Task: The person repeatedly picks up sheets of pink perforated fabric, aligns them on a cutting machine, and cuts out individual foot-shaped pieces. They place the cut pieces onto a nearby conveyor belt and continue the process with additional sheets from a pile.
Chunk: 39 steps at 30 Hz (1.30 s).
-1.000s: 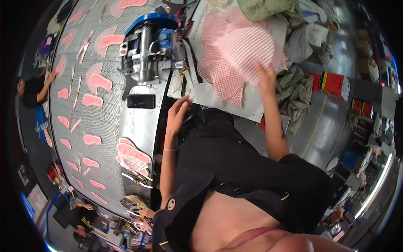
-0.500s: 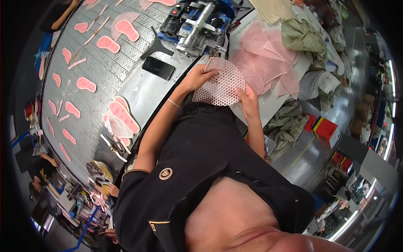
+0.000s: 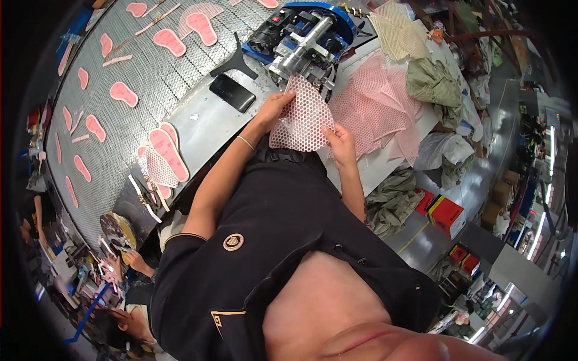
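One pink mesh piece (image 3: 302, 117) spans the left hand (image 3: 276, 108) and right hand (image 3: 342, 145), each pinching an edge; light, even tension should keep it flat without distorting its holes. Right of the right hand, loose mesh (image 3: 374, 108) covers the desk (image 3: 368, 166); farther right, a red box (image 3: 447, 215) and whitish bag (image 3: 435, 148) hide their contents.

The grey metal ledge (image 3: 191, 131) bears 1 black phone (image 3: 232, 92), the white table (image 3: 376, 163) pink mesh sheets (image 3: 379, 108).
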Available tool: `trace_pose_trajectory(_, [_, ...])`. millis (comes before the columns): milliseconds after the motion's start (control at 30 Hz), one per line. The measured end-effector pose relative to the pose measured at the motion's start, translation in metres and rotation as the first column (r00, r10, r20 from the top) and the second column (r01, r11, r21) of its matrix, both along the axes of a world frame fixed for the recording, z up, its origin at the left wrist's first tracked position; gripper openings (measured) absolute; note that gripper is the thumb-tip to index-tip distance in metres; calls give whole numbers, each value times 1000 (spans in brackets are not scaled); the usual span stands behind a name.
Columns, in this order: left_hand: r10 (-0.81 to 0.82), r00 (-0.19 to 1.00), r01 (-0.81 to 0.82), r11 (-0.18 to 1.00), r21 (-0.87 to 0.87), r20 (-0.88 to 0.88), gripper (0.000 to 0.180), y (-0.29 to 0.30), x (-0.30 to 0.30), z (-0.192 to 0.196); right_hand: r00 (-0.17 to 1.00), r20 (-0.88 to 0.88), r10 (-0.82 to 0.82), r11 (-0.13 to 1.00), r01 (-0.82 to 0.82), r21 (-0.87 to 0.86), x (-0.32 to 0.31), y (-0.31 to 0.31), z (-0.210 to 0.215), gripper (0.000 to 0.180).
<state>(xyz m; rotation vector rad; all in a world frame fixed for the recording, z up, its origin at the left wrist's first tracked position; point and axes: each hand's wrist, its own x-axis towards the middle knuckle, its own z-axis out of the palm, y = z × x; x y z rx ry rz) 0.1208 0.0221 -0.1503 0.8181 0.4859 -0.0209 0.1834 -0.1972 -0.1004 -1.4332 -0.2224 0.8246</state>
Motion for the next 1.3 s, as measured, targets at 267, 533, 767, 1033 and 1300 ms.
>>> trace_pose_trajectory(267, [266,964,-266,962,64,13,21,29,-16,8,997,64,32,996,-37,81,20,67,-1,22])
trace_pose_trajectory(533, [373,926,-339,889,308,-57,26,13,-67,-5,817,553,161,958,6,-287,45,116,-7,21])
trace_pose_trajectory(767, [166,986,-166,985,50,2,48,-40,-50,-5,697,666,264,893,84,-442,48,111,20,24])
trace_pose_trajectory(1033, [428,897,-442,880,-176,-112,50,-45,-23,-4,712,657,248,902,78,-424,31,123,46,24])
trace_pose_trajectory(1300, [580,802,-591,734,335,142,45,-22,-72,47,916,125,381,896,-399,194,-11,142,81,38])
